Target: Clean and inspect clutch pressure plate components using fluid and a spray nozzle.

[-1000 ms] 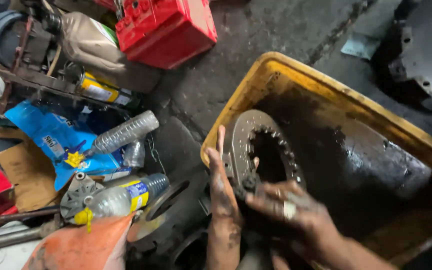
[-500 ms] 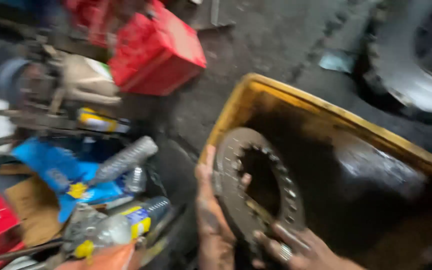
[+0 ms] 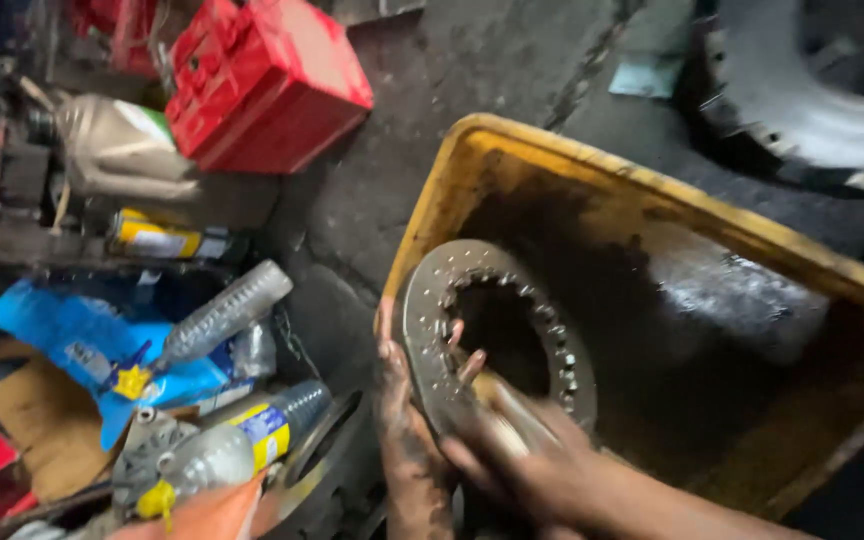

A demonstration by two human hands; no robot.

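Observation:
A grey metal ring-shaped disc (image 3: 432, 300) with studs around its inner hole stands tilted inside a yellow tub (image 3: 652, 190) of black oily liquid. My left hand (image 3: 402, 420), smeared with grease, holds the disc's left rim, fingers poking through the hole. My right hand (image 3: 517, 450), blurred by motion, presses on the disc's lower face; I cannot tell whether it holds anything.
Left of the tub lie clear plastic bottles (image 3: 222, 315), a blue bag (image 3: 72, 350), a yellow can (image 3: 157, 240) and a red box (image 3: 262, 85) on dark concrete. A large metal wheel part (image 3: 812, 90) sits at the top right.
The view has shifted and tilted. The disc now stands higher against the tub's left wall, and my right hand has moved across its lower face.

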